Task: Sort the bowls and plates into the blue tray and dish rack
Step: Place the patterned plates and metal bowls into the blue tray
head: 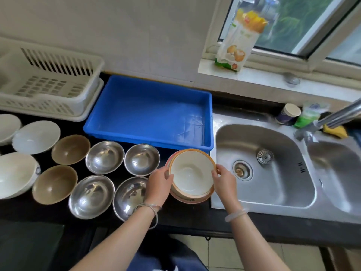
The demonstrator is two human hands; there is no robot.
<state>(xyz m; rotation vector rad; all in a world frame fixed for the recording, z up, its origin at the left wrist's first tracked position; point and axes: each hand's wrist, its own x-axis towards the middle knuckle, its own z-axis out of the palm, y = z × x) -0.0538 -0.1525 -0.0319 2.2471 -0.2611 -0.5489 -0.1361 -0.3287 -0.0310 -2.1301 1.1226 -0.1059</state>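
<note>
Both hands, left (159, 183) and right (224, 181), clamped bowl (191, 173) rim at 9 and 3; tray (148, 112) at 12.

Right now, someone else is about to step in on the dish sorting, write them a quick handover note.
Left hand and right hand grip opposite rims of the orange-rimmed bowl, top of a short stack beside the sink.
Blue tray and white dish rack hold nothing: nothing is sorted yet.
Waiting on the counter: four steel bowls, two brown bowls and white bowls or plates at far left.
Left: all of it, starting with the held stack.
</note>
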